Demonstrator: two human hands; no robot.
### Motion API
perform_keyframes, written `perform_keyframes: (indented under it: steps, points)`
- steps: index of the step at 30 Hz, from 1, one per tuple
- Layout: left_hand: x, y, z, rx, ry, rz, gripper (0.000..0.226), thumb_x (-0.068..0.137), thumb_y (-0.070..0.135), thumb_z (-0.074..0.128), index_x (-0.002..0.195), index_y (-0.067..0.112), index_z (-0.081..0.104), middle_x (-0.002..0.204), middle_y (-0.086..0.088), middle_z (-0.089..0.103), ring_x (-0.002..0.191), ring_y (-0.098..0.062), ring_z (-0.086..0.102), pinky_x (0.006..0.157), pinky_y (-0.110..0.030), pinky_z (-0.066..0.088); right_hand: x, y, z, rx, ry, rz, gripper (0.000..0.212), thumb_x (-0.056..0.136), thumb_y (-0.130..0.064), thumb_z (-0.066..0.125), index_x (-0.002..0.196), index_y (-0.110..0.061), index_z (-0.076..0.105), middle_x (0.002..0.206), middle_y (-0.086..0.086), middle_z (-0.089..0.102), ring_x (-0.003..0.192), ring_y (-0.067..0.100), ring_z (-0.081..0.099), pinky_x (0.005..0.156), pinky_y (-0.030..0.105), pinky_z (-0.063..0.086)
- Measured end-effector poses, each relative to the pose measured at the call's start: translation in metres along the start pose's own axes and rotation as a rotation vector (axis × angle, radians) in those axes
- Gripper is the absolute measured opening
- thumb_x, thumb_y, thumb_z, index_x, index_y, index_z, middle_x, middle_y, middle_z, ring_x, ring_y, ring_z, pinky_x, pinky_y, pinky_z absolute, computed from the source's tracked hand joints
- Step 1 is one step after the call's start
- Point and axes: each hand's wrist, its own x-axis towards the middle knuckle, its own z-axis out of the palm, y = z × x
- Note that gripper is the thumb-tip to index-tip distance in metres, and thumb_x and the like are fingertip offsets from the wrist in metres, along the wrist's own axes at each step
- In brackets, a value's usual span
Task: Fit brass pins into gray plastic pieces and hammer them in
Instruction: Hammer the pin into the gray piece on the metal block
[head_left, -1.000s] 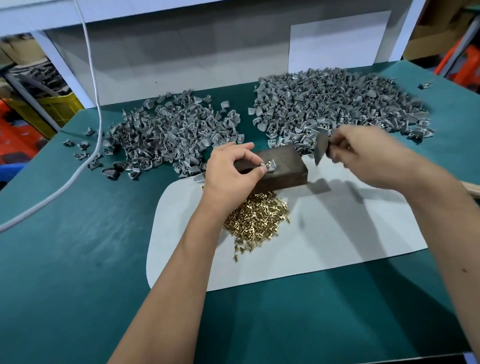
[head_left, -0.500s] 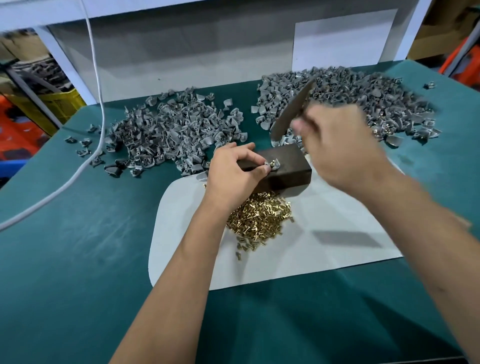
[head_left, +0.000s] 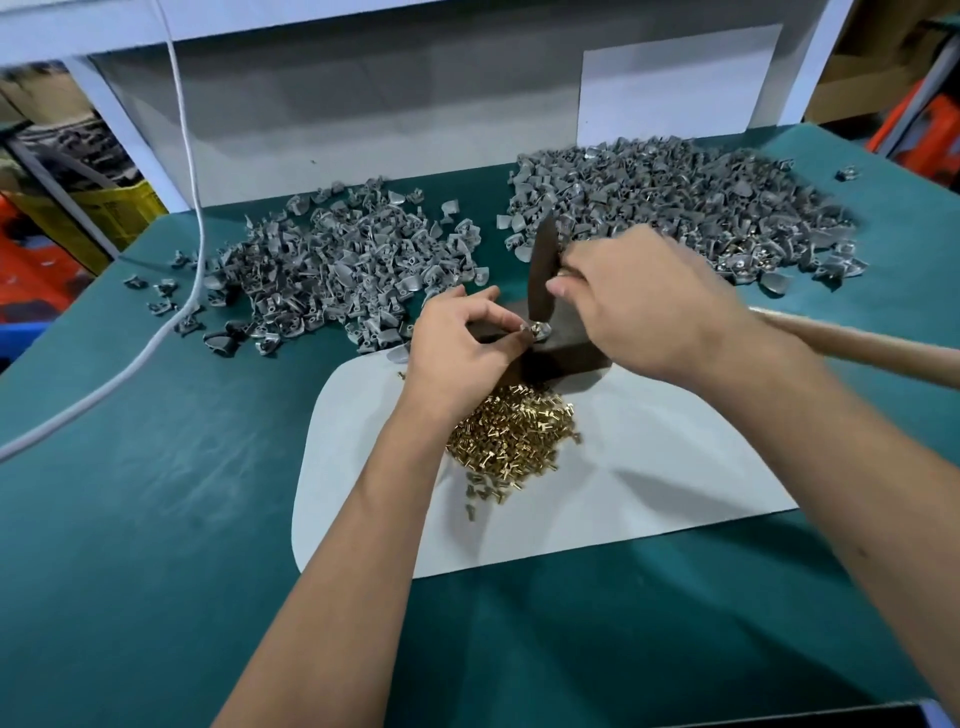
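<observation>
Two hands at block: our left hand fingers pinch piece steady for striking; right hand fingers wrap hammer, poised above.

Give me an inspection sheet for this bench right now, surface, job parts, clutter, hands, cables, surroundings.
Surface: green table mat with a white sheet on it.
Job's things: dark block at the sheet's far edge; gray plastic piece with a brass pin on the block; brass pin heap on the sheet; hammer head down over the piece, wooden handle running right.
Clutter: left gray pile and right gray pile behind the sheet; strays at the mat's left and far right.
Grippers: left hand pinches the piece; right hand grips the hammer near its head.
Cables: white cable hangs down and crosses the mat's left side.
Surroundings: white back panel; yellow crate at left.
</observation>
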Motion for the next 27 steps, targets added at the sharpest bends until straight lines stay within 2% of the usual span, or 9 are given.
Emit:
perform_keyframes:
  steps: [3,7,9,12,16,18,21,24,27]
  points:
    - [0.003,-0.002,0.0,0.019,0.016,-0.02,0.013,0.079,0.014,0.086,0.081,0.025,0.08,0.127,0.003,0.07,0.126,0.004,0.038,0.098,-0.009,0.014,-0.005,-0.001,0.0,0.139,0.246,-0.017,0.028,0.105,-0.038,0.043,0.097,-0.016,0.059,0.074,0.009,0.059,0.067,0.035,0.058,0.061,0.04,0.048]
    - [0.001,0.0,0.0,0.005,0.005,-0.004,0.013,0.078,0.008,0.085,0.082,0.02,0.081,0.112,0.005,0.07,0.125,0.003,0.043,0.105,-0.013,0.018,-0.007,-0.002,0.009,0.013,-0.089,0.048,0.024,0.106,-0.037,0.043,0.094,-0.021,0.054,0.078,0.007,0.055,0.077,0.038,0.059,0.07,0.043,0.052]
    - [0.0,0.0,0.0,0.0,0.007,0.015,0.011,0.079,0.008,0.085,0.083,0.018,0.081,0.117,-0.002,0.072,0.118,0.013,0.042,0.107,-0.011,0.018,-0.001,0.002,0.001,-0.011,-0.037,0.029,0.025,0.105,-0.04,0.043,0.092,-0.023,0.056,0.078,0.007,0.056,0.072,0.035,0.057,0.069,0.043,0.054]
    - [0.0,0.002,-0.001,0.005,0.026,0.018,0.015,0.079,0.01,0.085,0.08,0.025,0.08,0.121,-0.003,0.072,0.113,0.019,0.036,0.092,0.006,0.013,-0.003,-0.001,0.001,0.104,0.221,0.003,0.026,0.105,-0.038,0.042,0.096,-0.019,0.058,0.074,0.009,0.059,0.062,0.032,0.055,0.059,0.037,0.047]
    - [-0.002,0.006,-0.002,0.012,0.021,0.009,0.027,0.079,0.008,0.084,0.075,0.033,0.075,0.125,-0.005,0.071,0.123,0.007,0.036,0.1,-0.007,0.015,-0.006,-0.005,0.01,0.017,-0.1,0.056,0.028,0.108,-0.036,0.04,0.1,-0.016,0.058,0.086,0.014,0.063,0.079,0.039,0.061,0.069,0.043,0.051]
    - [-0.002,0.006,-0.002,0.018,0.017,0.004,0.022,0.08,0.009,0.084,0.077,0.03,0.076,0.129,-0.006,0.069,0.124,0.006,0.035,0.099,-0.007,0.014,0.0,0.001,0.0,-0.016,-0.072,0.046,0.027,0.106,-0.039,0.042,0.094,-0.02,0.058,0.077,0.007,0.055,0.074,0.037,0.059,0.066,0.041,0.049]
    - [0.001,0.002,-0.002,0.008,0.013,-0.002,0.016,0.08,0.011,0.085,0.081,0.026,0.079,0.127,-0.001,0.07,0.12,0.014,0.034,0.094,-0.004,0.015,-0.002,0.0,-0.003,0.074,0.175,0.023,0.027,0.106,-0.038,0.042,0.098,-0.019,0.059,0.072,0.006,0.055,0.063,0.032,0.055,0.059,0.037,0.046]
    - [0.0,0.001,-0.002,0.007,0.003,0.015,0.017,0.079,0.008,0.084,0.081,0.024,0.079,0.113,0.007,0.068,0.112,0.021,0.032,0.095,-0.003,0.015,-0.009,-0.007,0.01,0.013,-0.056,0.027,0.03,0.108,-0.036,0.038,0.107,-0.015,0.06,0.083,0.011,0.061,0.07,0.035,0.056,0.064,0.04,0.046]
    - [-0.001,0.004,-0.002,0.008,-0.007,-0.014,0.014,0.08,0.009,0.084,0.083,0.022,0.079,0.128,-0.001,0.068,0.13,0.007,0.035,0.098,-0.006,0.014,-0.002,-0.001,-0.002,0.003,-0.074,0.039,0.027,0.106,-0.039,0.043,0.095,-0.02,0.059,0.073,0.005,0.053,0.067,0.033,0.054,0.062,0.039,0.044]
